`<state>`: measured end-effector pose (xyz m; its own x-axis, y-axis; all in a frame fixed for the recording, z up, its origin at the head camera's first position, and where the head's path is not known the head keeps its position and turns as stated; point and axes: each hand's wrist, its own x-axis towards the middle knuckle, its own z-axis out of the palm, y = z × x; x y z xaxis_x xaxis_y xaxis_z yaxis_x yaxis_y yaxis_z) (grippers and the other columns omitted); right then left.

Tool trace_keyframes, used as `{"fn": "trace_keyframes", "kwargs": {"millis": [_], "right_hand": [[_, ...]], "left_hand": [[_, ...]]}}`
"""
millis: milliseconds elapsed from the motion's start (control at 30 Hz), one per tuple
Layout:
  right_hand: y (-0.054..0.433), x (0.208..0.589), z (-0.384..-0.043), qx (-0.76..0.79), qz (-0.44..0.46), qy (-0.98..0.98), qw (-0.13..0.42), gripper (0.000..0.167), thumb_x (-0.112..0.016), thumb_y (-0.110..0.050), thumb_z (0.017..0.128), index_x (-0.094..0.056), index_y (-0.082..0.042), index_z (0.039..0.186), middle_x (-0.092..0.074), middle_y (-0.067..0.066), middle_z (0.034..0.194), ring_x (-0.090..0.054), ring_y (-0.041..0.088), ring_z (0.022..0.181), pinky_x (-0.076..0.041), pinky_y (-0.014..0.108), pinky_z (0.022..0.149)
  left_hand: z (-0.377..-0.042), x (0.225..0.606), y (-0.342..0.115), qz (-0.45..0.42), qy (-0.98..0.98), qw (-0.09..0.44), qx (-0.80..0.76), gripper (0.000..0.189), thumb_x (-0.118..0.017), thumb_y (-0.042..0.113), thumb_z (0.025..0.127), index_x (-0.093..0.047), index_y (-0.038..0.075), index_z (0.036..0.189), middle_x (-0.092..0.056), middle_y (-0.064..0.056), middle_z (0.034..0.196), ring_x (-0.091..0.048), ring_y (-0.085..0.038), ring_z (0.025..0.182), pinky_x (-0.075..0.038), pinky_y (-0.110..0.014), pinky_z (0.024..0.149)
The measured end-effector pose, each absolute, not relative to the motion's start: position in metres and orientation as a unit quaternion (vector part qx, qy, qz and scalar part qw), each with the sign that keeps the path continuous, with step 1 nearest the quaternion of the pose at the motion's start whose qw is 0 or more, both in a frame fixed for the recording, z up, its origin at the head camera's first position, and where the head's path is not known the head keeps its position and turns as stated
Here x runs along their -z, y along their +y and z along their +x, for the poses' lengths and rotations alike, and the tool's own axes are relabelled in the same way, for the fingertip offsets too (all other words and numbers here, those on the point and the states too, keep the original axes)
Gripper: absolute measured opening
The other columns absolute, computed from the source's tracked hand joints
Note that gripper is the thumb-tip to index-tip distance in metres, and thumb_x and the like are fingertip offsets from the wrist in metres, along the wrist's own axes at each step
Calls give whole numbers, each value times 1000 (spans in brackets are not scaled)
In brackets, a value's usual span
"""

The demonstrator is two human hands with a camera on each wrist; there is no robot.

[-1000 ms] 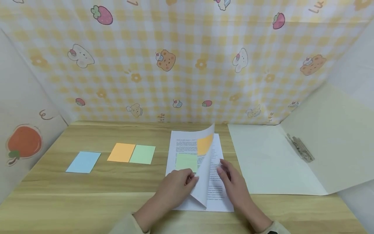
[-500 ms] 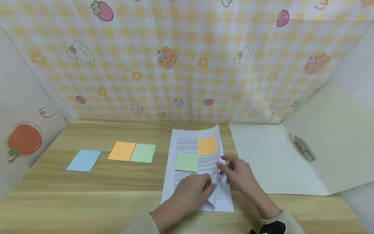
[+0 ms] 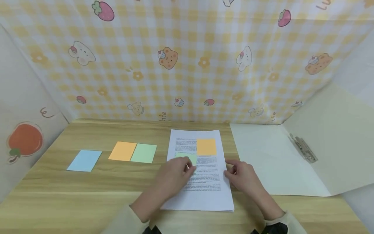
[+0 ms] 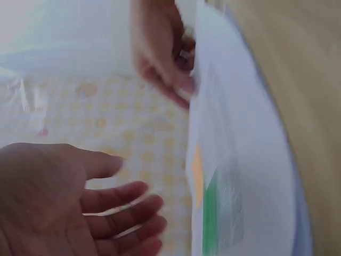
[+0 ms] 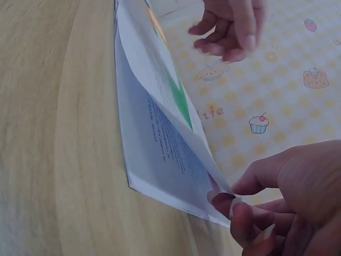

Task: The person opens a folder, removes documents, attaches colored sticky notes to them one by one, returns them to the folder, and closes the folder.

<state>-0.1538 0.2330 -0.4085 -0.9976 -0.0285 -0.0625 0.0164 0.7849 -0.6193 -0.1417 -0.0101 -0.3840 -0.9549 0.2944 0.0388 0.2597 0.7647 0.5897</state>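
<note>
A stack of printed sheets [image 3: 204,200] lies on the wooden table. Its top sheet bears an orange sticky note [image 3: 206,147] and a green sticky note [image 3: 189,156]. My right hand [image 3: 243,175] pinches the stack's right edge. In the right wrist view, that hand's thumb and fingers hold the corner of the top sheet [image 5: 144,58], which bows up from the pages below. My left hand [image 3: 174,174] hovers over the left part of the paper and covers some of the green note. The left wrist view shows its fingers [image 4: 128,218] loosely bent, holding nothing.
To the left lie a blue sticky note [image 3: 84,160], an orange sticky note [image 3: 122,151] and a green one [image 3: 143,153]. An open white folder [image 3: 271,156] with a metal clip [image 3: 304,149] stands right of the paper. A checked cloth [image 3: 187,74] hangs behind.
The lifted top sheet has come down flatter over the stack. My left hand let go of it and moved up and left. My right hand took hold of its right edge.
</note>
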Motion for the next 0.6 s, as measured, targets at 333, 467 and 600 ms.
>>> {"fn": "trace_keyframes", "kwargs": {"millis": [333, 467, 600], "right_hand": [[233, 415, -154, 263, -19, 963, 50, 60, -79, -14, 86, -57, -4, 140, -57, -2, 66, -49, 12, 56, -35, 21, 48], [233, 415, -154, 247, -10, 967, 65, 65, -79, -20, 87, -52, -6, 145, -57, -1, 66, -50, 13, 57, -36, 23, 49], [232, 415, -153, 240, -16, 968, 68, 63, -79, -20, 88, -53, -8, 145, -58, -3, 66, -50, 12, 57, -36, 23, 49]], "left_hand": [[-159, 394, -37, 147, 952, 52, -262, 27, -74, 22, 92, -74, 4, 113, -72, -12, 119, -67, -29, 111, -56, -44, 92], [-160, 397, -39, 157, 952, 73, -252, 29, -74, 22, 92, -75, 1, 112, -72, -13, 117, -67, -29, 110, -57, -44, 91], [-162, 400, -41, 175, 953, 74, -237, 26, -72, 23, 93, -77, 1, 105, -72, -13, 116, -67, -29, 107, -57, -42, 89]]}}
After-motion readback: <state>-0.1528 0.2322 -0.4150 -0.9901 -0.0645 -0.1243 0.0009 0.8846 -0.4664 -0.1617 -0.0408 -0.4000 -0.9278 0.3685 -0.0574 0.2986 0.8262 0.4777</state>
